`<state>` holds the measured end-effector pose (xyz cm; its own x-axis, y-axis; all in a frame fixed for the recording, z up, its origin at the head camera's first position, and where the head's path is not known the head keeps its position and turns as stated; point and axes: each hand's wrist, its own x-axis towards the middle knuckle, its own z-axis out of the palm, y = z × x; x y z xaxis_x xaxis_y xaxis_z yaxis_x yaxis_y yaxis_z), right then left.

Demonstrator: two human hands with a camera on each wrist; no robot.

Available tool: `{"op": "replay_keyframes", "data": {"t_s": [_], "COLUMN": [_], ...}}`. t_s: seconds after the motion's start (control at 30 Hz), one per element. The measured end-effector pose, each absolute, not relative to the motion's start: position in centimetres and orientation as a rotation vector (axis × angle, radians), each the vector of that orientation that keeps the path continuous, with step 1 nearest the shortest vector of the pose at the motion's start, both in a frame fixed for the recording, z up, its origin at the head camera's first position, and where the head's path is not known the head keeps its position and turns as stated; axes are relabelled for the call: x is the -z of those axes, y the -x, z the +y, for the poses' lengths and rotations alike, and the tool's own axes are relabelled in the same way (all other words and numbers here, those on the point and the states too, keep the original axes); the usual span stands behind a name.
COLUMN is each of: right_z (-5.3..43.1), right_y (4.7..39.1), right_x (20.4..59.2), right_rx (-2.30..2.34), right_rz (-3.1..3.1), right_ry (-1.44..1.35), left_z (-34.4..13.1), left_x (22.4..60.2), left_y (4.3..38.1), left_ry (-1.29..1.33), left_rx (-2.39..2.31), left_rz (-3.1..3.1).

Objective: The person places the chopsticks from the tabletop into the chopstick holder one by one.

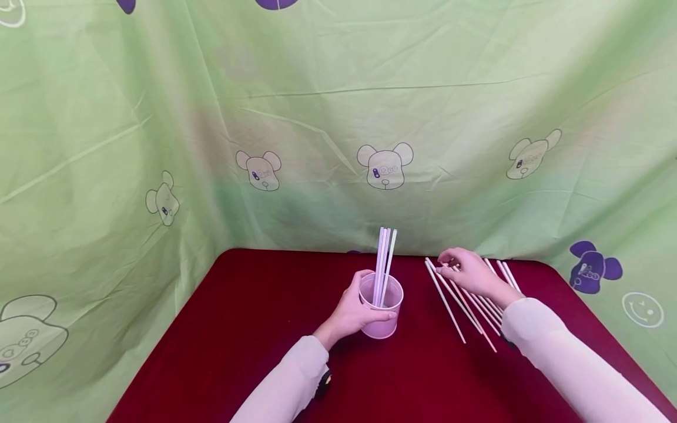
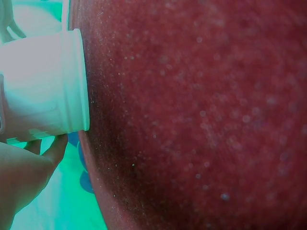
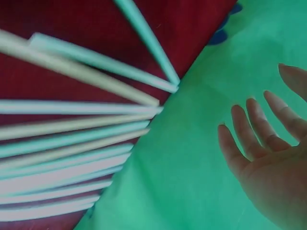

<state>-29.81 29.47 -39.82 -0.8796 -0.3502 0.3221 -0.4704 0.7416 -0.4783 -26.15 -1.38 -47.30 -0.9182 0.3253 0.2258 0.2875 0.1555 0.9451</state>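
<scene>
Probably light and stiff, the sticks (image 3: 72, 107) fanned on the surface (image 1: 264, 352) suit a mid-length pinch; right hand (image 1: 468, 271) near them, fingers apart, left hand (image 1: 357, 308) clasping the cup (image 1: 379, 329).

2 pale sleeves (image 1: 285, 382), dark wrist gear (image 1: 324, 380)

Both forearms reach forward from the lower edge of the head view, the left sleeve (image 1: 296, 376) and right sleeve (image 1: 571, 358) pale and ending at the wrists. The left hand (image 1: 346, 311) grips, its thumb stretched across the near side and its fingers bent round the far side. The right hand (image 1: 471, 273), well apart and farther forward, points leftward; the right wrist view shows its fingers loosely bent and slightly spread, pinching nothing.
</scene>
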Motion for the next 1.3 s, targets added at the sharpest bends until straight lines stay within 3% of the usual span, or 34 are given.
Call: {"op": "replay_keyframes", "data": {"t_s": [0.57, 1.3], "right_z": [38.2, 46.1], "right_y": [31.9, 30.5], "right_x": [42.2, 44.3], "right_rx": [-0.57, -0.532], "right_rz": [-2.774, -2.887], "right_ry": [-0.536, -0.156], "left_z": [-1.5, -1.4], "left_x": [47.3, 47.2], "left_y": [26.2, 26.4], "left_ry": [-0.639, -0.633], "left_rx": [-1.914, -1.919], "left_rz": [2.378, 2.379]}}
